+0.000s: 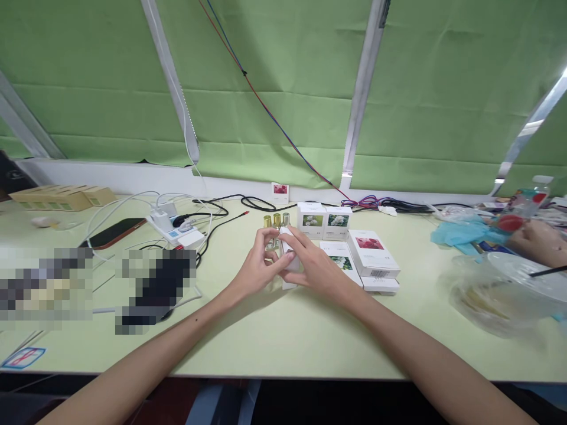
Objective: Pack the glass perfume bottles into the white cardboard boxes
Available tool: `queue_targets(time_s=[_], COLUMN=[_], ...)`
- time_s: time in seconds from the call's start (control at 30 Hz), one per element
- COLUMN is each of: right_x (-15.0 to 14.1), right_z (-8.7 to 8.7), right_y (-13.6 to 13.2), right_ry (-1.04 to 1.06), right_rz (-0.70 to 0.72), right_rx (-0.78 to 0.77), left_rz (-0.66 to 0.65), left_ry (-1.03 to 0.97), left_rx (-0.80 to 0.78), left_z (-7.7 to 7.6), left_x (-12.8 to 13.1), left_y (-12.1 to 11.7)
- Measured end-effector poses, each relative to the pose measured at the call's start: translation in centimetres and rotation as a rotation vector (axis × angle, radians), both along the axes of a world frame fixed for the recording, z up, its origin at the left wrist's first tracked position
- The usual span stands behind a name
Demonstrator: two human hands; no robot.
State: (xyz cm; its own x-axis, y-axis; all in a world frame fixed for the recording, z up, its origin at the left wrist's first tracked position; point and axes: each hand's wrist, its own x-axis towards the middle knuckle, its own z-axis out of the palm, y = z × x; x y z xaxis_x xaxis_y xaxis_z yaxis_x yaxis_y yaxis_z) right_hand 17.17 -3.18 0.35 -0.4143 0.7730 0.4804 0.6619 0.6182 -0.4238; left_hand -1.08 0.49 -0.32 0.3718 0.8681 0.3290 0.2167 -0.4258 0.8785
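Note:
Between both hands is a small white box (292,263), partly covered by the fingers. My left hand (257,267) curls round its left side, thumb pressed toward the middle. My right hand (315,265) closes on it from the right, fingers over its top. Just behind the hands stand small glass bottles with gold caps (277,221) and a silver cap (286,219). To the right, two white boxes with flower pictures (312,222) stand upright side by side. In front of them lie a flat white box (348,273) and a stacked box with a red flower picture (372,254).
A power strip (177,230) with plugs and cables and a phone (113,234) lie left, yellowish cartons (57,198) farther back. A small white box (280,193) leans at the wall. On the right are a lidded cup (491,295), a blue bag (460,231) and another person's hand (540,243).

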Motion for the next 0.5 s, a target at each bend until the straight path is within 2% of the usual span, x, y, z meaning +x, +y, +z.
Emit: queue_targets(time_s=[0.5], right_x=[0.01], right_z=[-0.04], right_y=[0.16], right_ry=[0.018], right_rz=[0.013], right_rx=[-0.029], left_rz=[-0.004], left_ry=[-0.015], left_rx=[-0.015], left_z=[-0.08], left_x=[-0.02], left_y=[-0.03])
